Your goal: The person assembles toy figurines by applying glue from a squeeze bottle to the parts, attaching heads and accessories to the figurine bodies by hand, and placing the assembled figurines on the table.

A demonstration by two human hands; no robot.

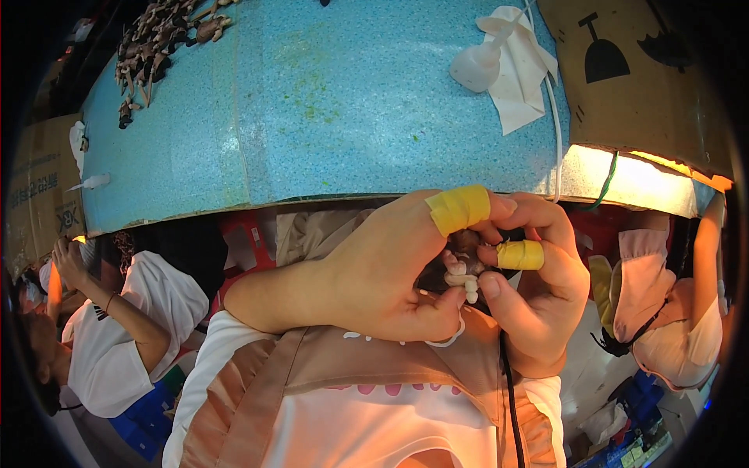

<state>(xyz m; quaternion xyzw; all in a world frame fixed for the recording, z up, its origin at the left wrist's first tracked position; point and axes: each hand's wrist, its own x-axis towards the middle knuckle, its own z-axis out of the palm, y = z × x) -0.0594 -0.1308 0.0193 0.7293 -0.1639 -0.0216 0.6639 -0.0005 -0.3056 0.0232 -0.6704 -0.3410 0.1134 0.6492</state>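
Two hands meet under the big blue table. At nine o'clock the left hand pinches a tiny brown-and-white toy piece; at three o'clock the right hand grips it too. More small brown pieces wait at eleven o'clock.

Small brown-white piece mostly hidden betw. both hands' fingers; shape unclear.
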